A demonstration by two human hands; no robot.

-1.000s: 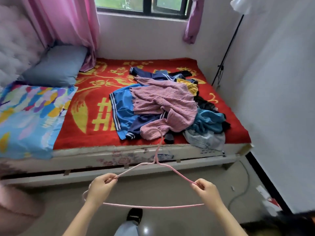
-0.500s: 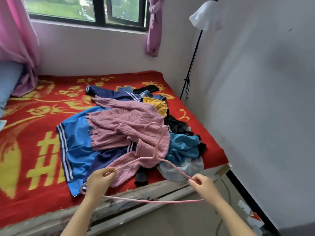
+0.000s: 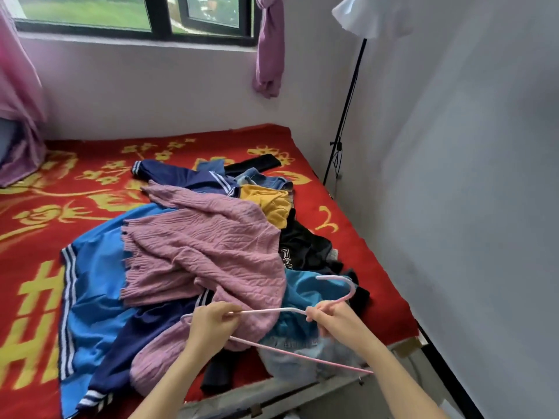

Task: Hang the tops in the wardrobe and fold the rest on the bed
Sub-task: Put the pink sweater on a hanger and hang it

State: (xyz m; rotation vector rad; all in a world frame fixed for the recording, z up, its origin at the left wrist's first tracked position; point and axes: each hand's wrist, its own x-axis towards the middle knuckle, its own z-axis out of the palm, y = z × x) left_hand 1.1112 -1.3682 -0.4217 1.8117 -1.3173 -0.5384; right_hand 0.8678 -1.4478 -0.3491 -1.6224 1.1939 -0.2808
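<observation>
The task seems to be at its very beginning. All the clothes (image 3: 305,252) lie in one heap on the bed (image 3: 45,207), with the pink sweater (image 3: 211,252) on top. Nothing is folded and nothing is hung. The wardrobe is not in view. The pink hanger (image 3: 272,311) is bare and is held low over the near side of the heap. The left hand (image 3: 211,325) pinches one shoulder end. The right hand (image 3: 335,322) appears to grip the neck under the hook, though its fingers are blurred.
</observation>
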